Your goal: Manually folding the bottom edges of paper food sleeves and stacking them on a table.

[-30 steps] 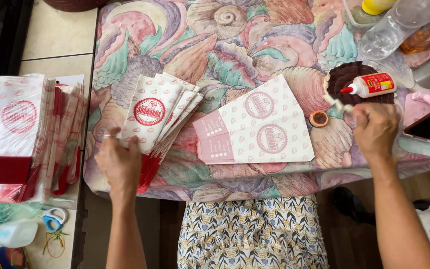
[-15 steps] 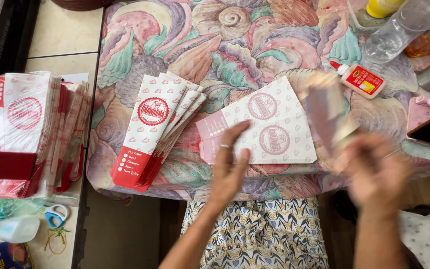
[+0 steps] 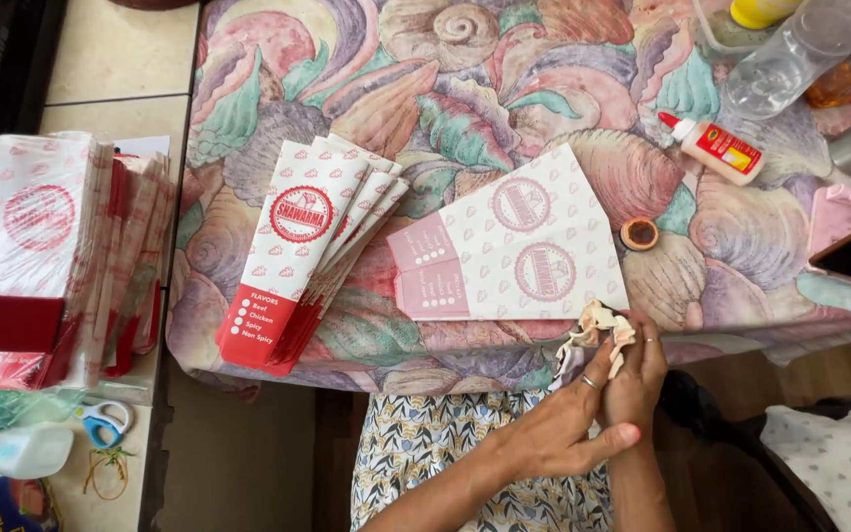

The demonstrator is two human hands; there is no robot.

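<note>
Head cam: both hands are pressed together at the near table edge, left hand (image 3: pixel 556 426) and right hand (image 3: pixel 634 379) pinching a small crumpled cream scrap of cloth or paper (image 3: pixel 598 325) between the fingertips. It pokes up just above the grip, right below the flat white-and-pink printed paper sleeve (image 3: pixel 509 241) on the seashell-patterned tablecloth (image 3: pixel 465 89). A fanned stack of red-and-white printed paper sleeves (image 3: pixel 312 246) sits well off to the left.

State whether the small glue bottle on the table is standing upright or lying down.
Lying down. The glue bottle rests on its side on the patterned tablecloth, its red-capped nozzle pointing up-left, its label facing up.
</note>
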